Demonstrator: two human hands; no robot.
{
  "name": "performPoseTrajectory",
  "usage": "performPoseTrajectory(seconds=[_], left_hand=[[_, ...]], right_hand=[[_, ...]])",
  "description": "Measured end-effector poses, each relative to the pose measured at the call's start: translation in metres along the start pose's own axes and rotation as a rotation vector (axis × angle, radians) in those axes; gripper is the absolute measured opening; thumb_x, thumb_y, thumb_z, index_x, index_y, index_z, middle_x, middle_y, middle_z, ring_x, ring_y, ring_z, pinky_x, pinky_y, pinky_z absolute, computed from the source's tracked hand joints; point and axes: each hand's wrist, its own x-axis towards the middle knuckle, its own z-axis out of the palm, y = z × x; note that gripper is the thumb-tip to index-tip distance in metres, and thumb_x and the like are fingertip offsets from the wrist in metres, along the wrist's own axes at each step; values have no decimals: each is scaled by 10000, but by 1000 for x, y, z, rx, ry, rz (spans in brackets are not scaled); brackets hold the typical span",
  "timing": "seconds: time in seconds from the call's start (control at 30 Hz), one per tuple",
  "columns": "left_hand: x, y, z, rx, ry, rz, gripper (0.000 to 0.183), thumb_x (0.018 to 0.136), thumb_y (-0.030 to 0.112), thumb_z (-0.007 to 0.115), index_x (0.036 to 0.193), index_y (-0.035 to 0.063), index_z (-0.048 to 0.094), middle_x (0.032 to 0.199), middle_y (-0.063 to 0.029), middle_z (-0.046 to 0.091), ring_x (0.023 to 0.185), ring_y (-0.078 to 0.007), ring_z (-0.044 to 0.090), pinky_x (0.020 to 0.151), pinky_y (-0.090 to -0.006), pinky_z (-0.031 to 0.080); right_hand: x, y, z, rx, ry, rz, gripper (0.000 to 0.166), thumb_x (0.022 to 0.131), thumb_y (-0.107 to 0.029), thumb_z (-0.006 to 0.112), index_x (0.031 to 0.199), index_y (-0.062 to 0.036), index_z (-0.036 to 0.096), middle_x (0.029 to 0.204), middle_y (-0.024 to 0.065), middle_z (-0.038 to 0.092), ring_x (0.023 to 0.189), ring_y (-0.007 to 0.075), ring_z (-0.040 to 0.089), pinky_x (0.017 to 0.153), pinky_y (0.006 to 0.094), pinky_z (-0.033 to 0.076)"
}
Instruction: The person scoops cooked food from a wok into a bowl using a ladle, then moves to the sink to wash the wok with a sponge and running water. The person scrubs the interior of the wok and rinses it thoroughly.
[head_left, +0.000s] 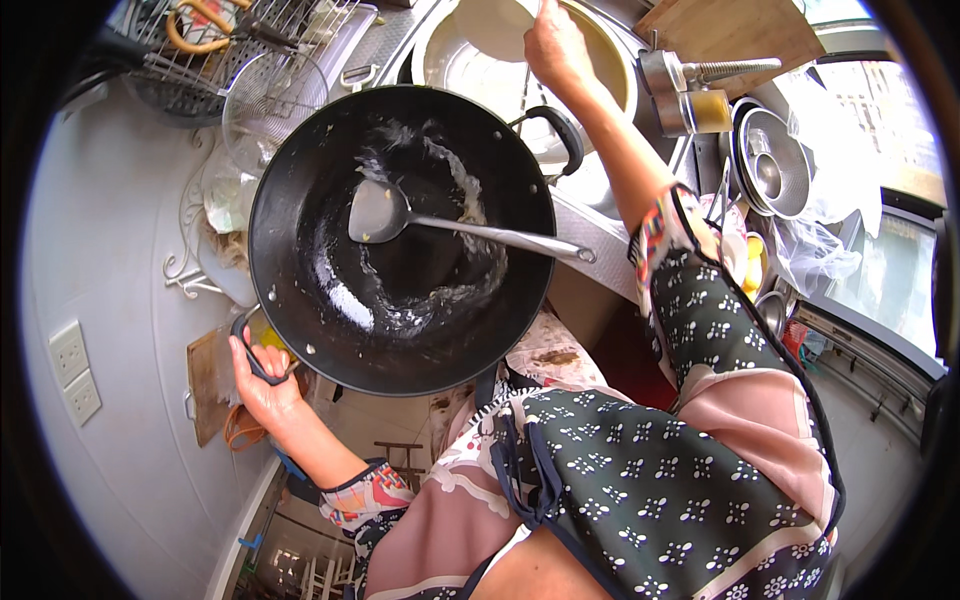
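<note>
A large black wok (420, 300) with two looped side handles fills the middle of the view, its inside streaked with wet, whitish residue. Across it rests a metal spatula (480, 232), blade inside and handle end over the right rim. My left hand (266, 379) grips the wok's lower left handle. My right hand (559, 45) is at the top, over a big pale round basin (626, 67), beyond the wok's other handle. Its fingertips meet the edge of a pale round thing (495, 26); the grip is partly cut off by the picture's top edge.
A wire rack (180, 64) and a round mesh strainer (274, 105) stand at the upper left. A wooden board (727, 37), stacked metal bowls (780, 161) and a window (874, 255) are at the right. Wall sockets (69, 352) are on the left wall.
</note>
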Motion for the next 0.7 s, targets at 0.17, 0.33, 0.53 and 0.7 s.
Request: performPoseTrajectory(seconds=[0.17,0.33,0.53,0.7], left_hand=[[0,-1,2,22,50,12,374,986,363,599,1093,6,634,476,24,328,424,-90,289,481,-265,236],[2,1,9,26,61,-4,361,989,369,595,1073,21,639,478,37,336,417,-79,293,460,-243,221],[3,-4,27,25,102,-18,363,993,359,591,1079,8,620,466,24,345,415,-88,293,468,-248,233],[3,-10,21,17,111,-10,353,999,352,581,1080,10,622,463,20,345,409,-88,295,461,-256,240]], right_hand=[[7,61,87,568,-426,638,233,869,-41,569,926,176,631,701,279,675,539,324,702,505,375,608],[-14,94,141,1005,-412,921,272,891,-28,567,977,230,566,764,312,668,600,381,708,475,414,613],[-1,101,125,-35,-191,408,387,932,-70,536,1276,102,491,1012,343,654,851,413,711,681,469,603],[17,105,132,-140,-85,269,547,1033,-426,310,1262,45,469,1018,359,637,875,493,651,829,558,509]])
